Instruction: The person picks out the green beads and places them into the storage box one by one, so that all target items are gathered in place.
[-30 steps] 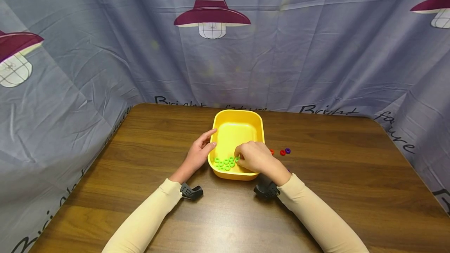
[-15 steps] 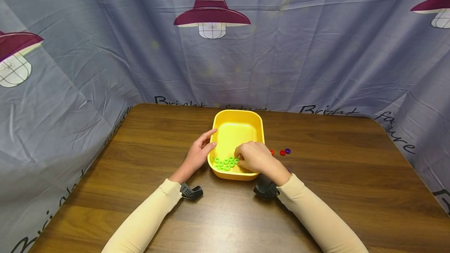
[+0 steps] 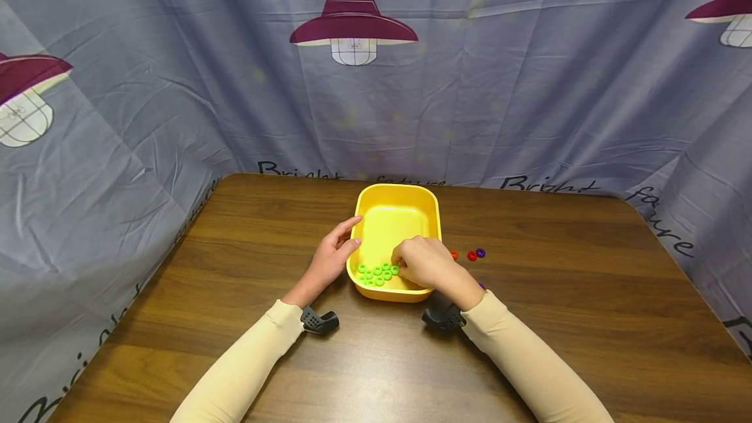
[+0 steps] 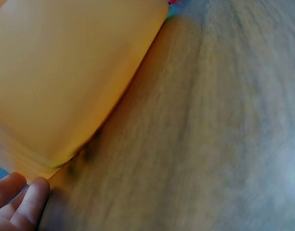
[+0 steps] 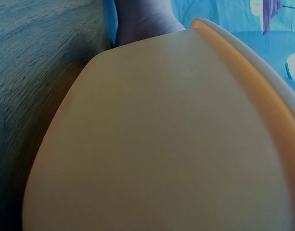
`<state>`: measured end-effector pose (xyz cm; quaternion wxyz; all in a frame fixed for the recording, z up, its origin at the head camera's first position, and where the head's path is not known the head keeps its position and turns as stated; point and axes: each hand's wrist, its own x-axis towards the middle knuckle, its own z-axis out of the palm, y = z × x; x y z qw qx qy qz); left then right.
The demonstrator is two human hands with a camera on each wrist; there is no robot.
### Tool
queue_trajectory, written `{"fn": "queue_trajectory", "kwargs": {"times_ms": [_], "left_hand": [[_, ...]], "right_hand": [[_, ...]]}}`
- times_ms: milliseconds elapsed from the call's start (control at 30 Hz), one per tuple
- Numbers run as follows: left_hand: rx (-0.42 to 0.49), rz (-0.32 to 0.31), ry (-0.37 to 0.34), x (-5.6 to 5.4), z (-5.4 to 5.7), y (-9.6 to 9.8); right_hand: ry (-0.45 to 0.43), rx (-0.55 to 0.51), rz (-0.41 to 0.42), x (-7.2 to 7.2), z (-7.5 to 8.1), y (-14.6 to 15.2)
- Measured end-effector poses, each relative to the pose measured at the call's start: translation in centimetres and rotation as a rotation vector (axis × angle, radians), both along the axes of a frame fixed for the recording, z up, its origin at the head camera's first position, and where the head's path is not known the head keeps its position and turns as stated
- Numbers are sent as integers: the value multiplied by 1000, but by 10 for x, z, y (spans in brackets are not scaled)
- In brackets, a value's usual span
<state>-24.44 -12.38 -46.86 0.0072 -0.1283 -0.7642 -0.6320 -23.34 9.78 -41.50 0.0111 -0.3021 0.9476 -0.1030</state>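
Note:
A yellow plastic bin (image 3: 384,230) stands on the table, with several small green rings (image 3: 378,271) grouped in its near left part. At its left side my left hand (image 3: 329,260) holds the wall, thumb and index finger at the rim; other fingertips (image 4: 34,199) show low against the outside in the left wrist view. My right hand (image 3: 431,266) reaches over the right rim into the bin. Its fingers are bent, and index finger and thumb pinch a green ring (image 3: 395,271) at the group's right end. The right wrist view is filled by the bin's outer wall (image 5: 161,134), hiding the fingertips.
Right of the bin lie a red ring (image 3: 472,256), a purple ring (image 3: 481,253) and an orange-red ring (image 3: 454,254). A further purple piece shows partly beside my right wrist. The wooden table (image 3: 576,279) ends at a grey curtain (image 3: 499,83).
The green ring at my right fingertips has shifted slightly nearer and leftward, toward the other green rings. My left hand and the bin stay in place.

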Motion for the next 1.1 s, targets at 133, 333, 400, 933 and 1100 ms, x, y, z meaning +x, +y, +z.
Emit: {"fn": "queue_trajectory", "kwargs": {"times_ms": [133, 333, 400, 933, 1100], "left_hand": [[0, -2, -1, 0, 1, -1], [-10, 5, -7, 1, -1, -2], [-12, 5, -7, 1, -1, -2], [-12, -5, -9, 1, 1, 0], [-7, -5, -11, 1, 1, 0]], "right_hand": [[-3, -11, 2, 0, 0, 0], [-20, -132, 25, -2, 1, 4], [-26, -211, 48, -3, 3, 8], [98, -504, -91, 4, 16, 83], [92, -463, -129, 9, 8, 103]]}}
